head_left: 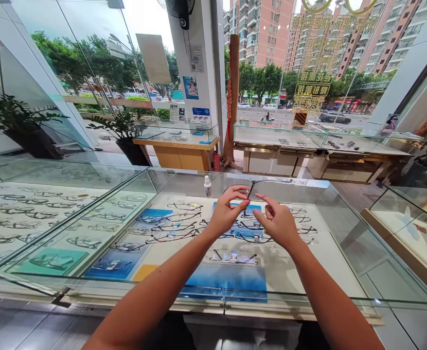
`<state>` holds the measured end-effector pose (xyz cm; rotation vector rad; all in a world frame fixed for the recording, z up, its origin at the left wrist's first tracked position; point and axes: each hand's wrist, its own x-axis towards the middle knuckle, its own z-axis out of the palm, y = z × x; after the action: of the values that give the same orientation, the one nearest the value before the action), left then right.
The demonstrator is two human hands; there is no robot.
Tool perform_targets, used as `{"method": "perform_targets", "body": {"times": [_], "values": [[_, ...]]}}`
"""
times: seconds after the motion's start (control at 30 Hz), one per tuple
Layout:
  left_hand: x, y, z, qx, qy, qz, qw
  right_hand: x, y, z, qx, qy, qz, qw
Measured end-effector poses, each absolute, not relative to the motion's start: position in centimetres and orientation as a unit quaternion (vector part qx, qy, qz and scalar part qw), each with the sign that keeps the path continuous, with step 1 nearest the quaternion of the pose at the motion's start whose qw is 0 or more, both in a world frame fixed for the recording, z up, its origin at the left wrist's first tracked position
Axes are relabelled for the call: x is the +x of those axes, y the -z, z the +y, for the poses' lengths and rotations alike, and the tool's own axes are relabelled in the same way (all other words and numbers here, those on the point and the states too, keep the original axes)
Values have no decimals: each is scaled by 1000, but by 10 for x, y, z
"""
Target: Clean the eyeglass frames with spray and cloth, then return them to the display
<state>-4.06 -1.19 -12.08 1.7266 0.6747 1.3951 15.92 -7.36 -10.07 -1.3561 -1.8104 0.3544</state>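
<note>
In a glasses shop, over a glass counter (345,233), the left hand (228,211) pinches thin dark glasses (250,187). Their skinny arm points right. The right hand (277,221) is loose, holding nothing, just beside them.

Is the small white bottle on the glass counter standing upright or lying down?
Upright: the bottle stands on its base, with its cap at the top.

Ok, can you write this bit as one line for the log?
left hand: pinches thin dark eyeglass frame | right hand: open, fingertips beside it | below: glass counter with glasses inside | near: small white bottle
</note>
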Motion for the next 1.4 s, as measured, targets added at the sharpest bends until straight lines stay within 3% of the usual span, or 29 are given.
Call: {"method": "perform_targets", "body": {"times": [0.37,0.53,0.7,0.8,0.93,1.0,1.17,1.4], "values": [[-34,122,-24,697,-506,218,460,150,107,-75,-533,-88,-760,362],[-34,118,-25,700,-507,180,469,152,110,-75,-528,-72,-742,408],[-35,114,-22,658,-488,174,546,154,108,-77,-519,-64,-707,476],[-46,114,-4,653,-541,269,457,157,106,-78,-505,-72,-683,523],[-76,117,32,626,-588,498,114,159,105,-78,-498,-67,-664,553],[-89,118,49,614,-536,578,25,160,105,-77,-497,-68,-667,551],[-97,120,82,586,-337,735,55,163,106,-74,-499,-72,-674,540],[-105,121,94,593,-291,744,103,166,102,-76,-503,-79,-681,526]]}}
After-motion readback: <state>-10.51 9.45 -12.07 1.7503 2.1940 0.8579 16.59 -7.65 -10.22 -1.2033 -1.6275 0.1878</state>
